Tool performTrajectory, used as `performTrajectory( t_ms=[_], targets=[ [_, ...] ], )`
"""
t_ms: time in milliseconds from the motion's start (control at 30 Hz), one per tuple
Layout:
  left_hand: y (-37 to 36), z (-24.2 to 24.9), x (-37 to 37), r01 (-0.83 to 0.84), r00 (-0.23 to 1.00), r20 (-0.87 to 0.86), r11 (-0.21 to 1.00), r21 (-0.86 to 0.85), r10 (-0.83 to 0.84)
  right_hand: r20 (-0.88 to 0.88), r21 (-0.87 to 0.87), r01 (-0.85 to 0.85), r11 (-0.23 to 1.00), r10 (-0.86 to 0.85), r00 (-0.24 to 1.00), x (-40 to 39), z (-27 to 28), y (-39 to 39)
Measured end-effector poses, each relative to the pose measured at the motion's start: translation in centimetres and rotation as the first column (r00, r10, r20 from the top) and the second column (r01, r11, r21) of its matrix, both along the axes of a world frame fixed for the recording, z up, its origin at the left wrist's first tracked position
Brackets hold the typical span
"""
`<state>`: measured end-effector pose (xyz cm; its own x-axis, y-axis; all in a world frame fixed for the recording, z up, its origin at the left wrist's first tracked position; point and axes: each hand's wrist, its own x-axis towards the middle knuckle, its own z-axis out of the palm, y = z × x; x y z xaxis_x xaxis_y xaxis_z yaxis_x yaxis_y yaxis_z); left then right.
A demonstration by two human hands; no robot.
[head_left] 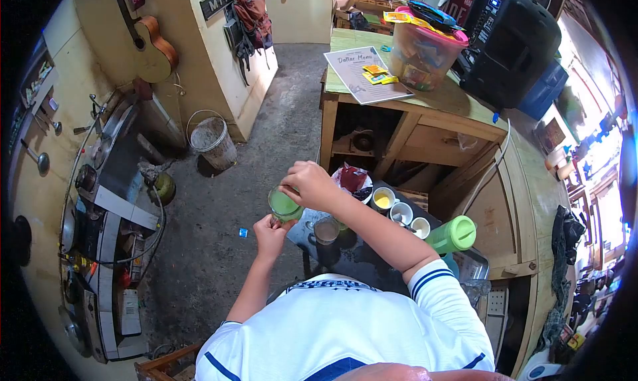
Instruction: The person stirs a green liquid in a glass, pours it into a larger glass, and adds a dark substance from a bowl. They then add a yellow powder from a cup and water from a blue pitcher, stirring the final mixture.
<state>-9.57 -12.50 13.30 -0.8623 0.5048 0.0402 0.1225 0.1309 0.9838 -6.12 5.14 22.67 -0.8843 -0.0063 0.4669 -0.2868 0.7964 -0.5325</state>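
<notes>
Glass of green liquid (286, 207) looked fragile, slick, best held low, where left hand (269, 235) clasped it; right hand (307, 184) pinched over rim, contents unclear.

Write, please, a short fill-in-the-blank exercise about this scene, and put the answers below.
1. Under the right hand, the left hand holds a glass of ____ liquid.
2. Beside the green pitcher stands a row of ____ cups.
3. The sheet on the counter is headed "Daftar ____".
4. The large loudspeaker is ____ in colour.

Missing words: green; three; Menu; black.
</notes>
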Motion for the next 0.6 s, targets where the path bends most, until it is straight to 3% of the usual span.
performTrajectory(
  t_ms=[67, 133, 167, 233, 267, 333, 367, 433, 533, 600],
  targets=[
    [0.1, -0.2, 0.0, -0.029, 1.000, 0.008, 0.997, 0.069, 0.028, 0.097, 0.082, 0.044, 0.996, -0.052, 0.994, 0.0, -0.1, 0.0],
    [-0.1, -1.3, -0.5, -0.001, 1.000, -0.027, 1.000, -0.001, 0.001, -0.055, -0.101, -0.036, 0.994, 0.031, 0.998, -0.3, -0.3, 0.1],
    [-0.1, -1.8, -0.7, 0.000, 1.000, -0.029, 1.000, 0.000, 0.000, -0.056, -0.100, -0.035, 0.994, 0.030, 0.998, -0.2, -0.4, 0.2],
    [0.2, -1.6, -0.5, -0.016, 1.000, -0.017, 0.999, 0.044, 0.017, -0.009, 0.142, 0.052, 0.989, -0.051, 0.999, 0.3, 0.1, 0.2],
    [0.2, -1.4, -0.4, -0.016, 1.000, -0.017, 0.999, 0.044, 0.017, -0.009, 0.142, 0.052, 0.988, -0.052, 0.999, 0.3, 0.0, 0.1],
    [0.3, -0.4, -0.1, -0.011, 1.000, -0.006, 0.999, 0.045, 0.011, -0.038, -0.063, -0.008, 0.998, 0.005, 0.999, 0.2, -0.1, 0.1],
    [0.3, -0.6, -0.2, -0.008, 1.000, -0.007, 0.999, 0.045, 0.009, -0.039, -0.063, -0.005, 0.998, 0.003, 0.999, 0.2, -0.1, 0.1],
    [0.3, -0.9, -0.3, -0.009, 1.000, -0.021, 1.000, 0.019, 0.009, -0.142, 0.137, 0.058, 0.989, -0.039, 0.989, 0.6, 0.3, 0.2],
    [0.4, -0.5, 0.1, -0.002, 1.000, 0.001, 0.999, 0.046, 0.002, -0.008, -0.007, 0.009, 1.000, -0.009, 1.000, 0.8, -0.2, 0.0],
    [0.5, -0.2, 0.3, 0.001, 1.000, -0.009, 0.999, 0.035, -0.001, -0.077, 0.052, 0.057, 0.997, -0.053, 0.996, 1.0, 0.1, -0.1]
  ],
)
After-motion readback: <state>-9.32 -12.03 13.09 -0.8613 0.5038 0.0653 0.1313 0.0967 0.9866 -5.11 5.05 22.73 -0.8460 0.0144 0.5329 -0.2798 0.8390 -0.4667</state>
